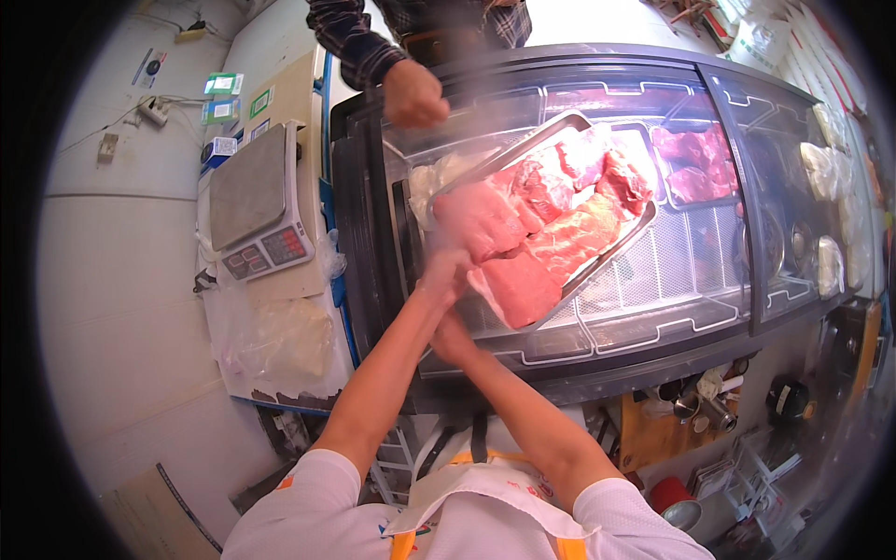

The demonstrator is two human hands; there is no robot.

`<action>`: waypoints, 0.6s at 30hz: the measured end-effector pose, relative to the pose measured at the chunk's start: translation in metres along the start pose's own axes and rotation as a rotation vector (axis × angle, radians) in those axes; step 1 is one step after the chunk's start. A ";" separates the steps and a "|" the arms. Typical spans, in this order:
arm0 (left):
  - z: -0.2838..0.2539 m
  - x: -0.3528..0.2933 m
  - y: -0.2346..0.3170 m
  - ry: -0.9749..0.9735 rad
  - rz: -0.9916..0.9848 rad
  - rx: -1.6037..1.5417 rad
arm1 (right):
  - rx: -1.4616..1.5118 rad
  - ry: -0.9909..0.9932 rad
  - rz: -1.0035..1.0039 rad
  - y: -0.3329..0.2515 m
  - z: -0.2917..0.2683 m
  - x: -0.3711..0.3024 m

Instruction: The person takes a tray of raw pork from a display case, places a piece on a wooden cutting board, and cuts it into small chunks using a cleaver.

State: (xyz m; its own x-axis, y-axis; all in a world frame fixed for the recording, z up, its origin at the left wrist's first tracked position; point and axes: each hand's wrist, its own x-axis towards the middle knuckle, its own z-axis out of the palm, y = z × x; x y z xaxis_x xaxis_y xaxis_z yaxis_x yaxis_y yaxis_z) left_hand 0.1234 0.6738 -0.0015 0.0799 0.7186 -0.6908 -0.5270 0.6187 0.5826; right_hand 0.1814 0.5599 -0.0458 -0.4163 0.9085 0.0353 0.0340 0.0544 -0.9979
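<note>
Large slabs of raw meat (499, 215) fill a metal tray (644, 219) that lies at a slant inside a dark-framed display cooler (429, 397). My left hand (446, 271) is at the tray's near-left end, right up against the pink meat. Haze blurs its fingers, so its grip is unclear. Just below it, nearer to me, is my right hand (453, 341), its fingers hidden behind the wrist and left forearm. Whether either hand grips the tray cannot be made out. White wire baskets (621, 280) line the cooler under the tray.
Across the cooler stands a person in a plaid sleeve, their closed hand (415, 95) over its far rim. Left, a scale (252, 201) and a plastic bag (280, 341) sit on a counter. Darker red meat (691, 163) lies at the cooler's right. A sliding cover (775, 187) spans the right end.
</note>
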 end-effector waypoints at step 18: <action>0.087 -0.050 0.099 0.004 0.342 1.684 | -0.090 -0.078 0.145 -0.008 -0.005 0.005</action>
State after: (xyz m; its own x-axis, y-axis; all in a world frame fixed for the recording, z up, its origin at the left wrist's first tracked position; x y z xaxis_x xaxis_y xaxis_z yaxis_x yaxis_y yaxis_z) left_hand 0.1407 0.7266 0.1285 0.1588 0.8797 -0.4482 0.8825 0.0771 0.4639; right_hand 0.1839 0.5666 -0.0371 -0.4703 0.8748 -0.1164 0.1783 -0.0350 -0.9834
